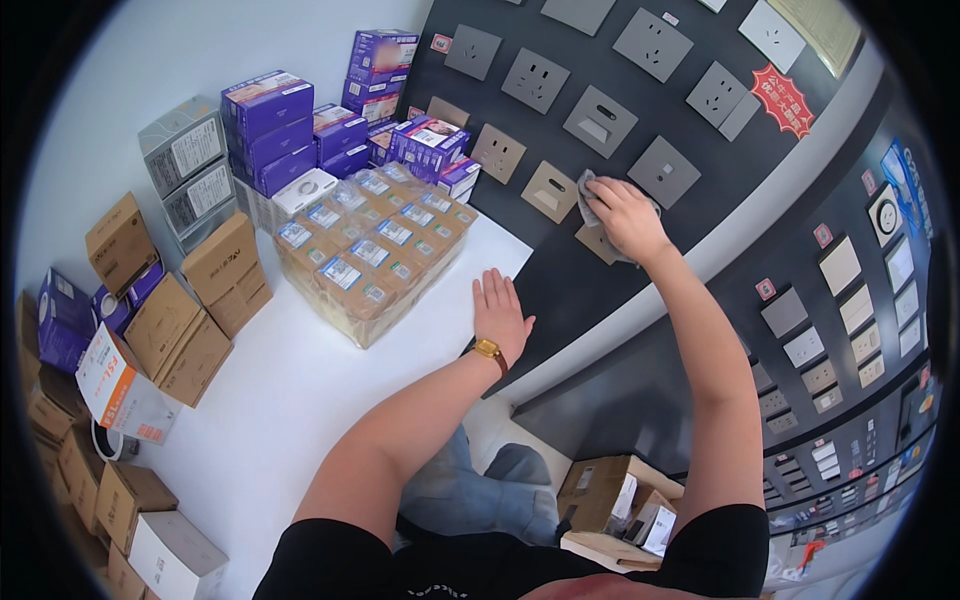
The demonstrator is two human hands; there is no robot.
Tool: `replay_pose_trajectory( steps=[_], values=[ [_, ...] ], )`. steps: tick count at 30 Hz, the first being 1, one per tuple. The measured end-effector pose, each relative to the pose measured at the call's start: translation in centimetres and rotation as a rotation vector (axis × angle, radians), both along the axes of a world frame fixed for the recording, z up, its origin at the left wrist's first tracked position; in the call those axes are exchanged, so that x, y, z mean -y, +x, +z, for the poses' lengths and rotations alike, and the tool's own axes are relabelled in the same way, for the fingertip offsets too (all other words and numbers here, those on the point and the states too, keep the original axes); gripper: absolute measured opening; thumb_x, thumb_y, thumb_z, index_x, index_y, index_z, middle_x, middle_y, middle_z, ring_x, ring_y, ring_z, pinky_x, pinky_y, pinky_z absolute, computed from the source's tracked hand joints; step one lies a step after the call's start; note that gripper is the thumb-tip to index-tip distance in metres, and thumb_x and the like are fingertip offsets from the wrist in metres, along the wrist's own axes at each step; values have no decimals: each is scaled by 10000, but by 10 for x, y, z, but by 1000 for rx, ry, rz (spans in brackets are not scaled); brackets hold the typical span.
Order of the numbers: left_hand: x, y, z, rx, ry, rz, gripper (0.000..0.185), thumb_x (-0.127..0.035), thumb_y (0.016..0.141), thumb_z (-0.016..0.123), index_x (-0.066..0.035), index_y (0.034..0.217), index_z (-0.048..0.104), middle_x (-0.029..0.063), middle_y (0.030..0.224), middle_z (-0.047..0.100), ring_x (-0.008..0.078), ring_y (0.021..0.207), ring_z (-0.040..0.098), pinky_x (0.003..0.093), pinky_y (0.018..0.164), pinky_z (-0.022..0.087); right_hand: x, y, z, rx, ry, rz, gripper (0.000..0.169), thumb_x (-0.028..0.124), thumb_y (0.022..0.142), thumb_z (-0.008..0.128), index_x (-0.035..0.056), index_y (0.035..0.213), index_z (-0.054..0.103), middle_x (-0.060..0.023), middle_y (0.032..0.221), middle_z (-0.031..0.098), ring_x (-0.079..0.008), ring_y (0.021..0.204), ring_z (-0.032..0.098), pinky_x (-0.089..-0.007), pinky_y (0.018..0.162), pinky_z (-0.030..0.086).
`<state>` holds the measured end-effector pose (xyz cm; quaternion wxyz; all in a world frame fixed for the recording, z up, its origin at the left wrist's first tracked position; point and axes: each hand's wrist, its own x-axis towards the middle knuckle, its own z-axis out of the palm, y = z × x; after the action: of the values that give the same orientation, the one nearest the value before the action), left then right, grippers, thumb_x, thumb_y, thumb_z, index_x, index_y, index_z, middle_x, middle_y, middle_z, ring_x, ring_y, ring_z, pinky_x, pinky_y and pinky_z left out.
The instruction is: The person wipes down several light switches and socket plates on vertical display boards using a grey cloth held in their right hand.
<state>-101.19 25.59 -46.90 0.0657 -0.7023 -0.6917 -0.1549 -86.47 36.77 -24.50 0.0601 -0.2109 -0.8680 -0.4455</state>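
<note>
My right hand (626,214) presses a grey cloth (587,196) against a dark display board (517,225) fitted with sockets and switches. Just left of the cloth is a gold switch plate (550,192), and another gold plate (595,244) is partly hidden beneath my hand and the cloth. A grey plate (664,172) sits on the board above my knuckles. My left hand (499,311) rests flat on the white tabletop (300,405) near its right edge, fingers spread and holding nothing. A watch with a brown strap (489,349) is on that wrist.
A plastic-wrapped block of small cartons (375,247) stands left of my left hand. Purple boxes (270,127) are stacked behind it. Brown cartons (176,337) line the table's left side. An open cardboard box (596,487) stands low beside my legs. More switch panels (840,266) hang at right.
</note>
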Motion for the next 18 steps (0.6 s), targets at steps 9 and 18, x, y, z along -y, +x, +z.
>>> replay_pose_trajectory(
  steps=[9, 18],
  values=[
    [1, -1, -2, -20, 15, 7, 800, -559, 937, 480, 35, 1464, 380, 259, 1541, 311, 390, 1453, 254, 550, 1187, 124, -54, -90, 84, -448, 343, 64, 492, 96, 832, 610, 63, 1320, 550, -77, 1431, 473, -266, 1350, 427, -407, 1118, 366],
    [0, -7, 2, -10, -31, 9, 800, -541, 943, 480, 40, 1478, 348, 269, 1553, 280, 402, 1460, 232, 565, 1186, 108, -57, -122, -10, -146, 422, -395, 524, 214, 908, 512, -3, 1385, 515, -101, 1529, 361, -258, 1435, 291, -436, 1161, 255]
  ],
)
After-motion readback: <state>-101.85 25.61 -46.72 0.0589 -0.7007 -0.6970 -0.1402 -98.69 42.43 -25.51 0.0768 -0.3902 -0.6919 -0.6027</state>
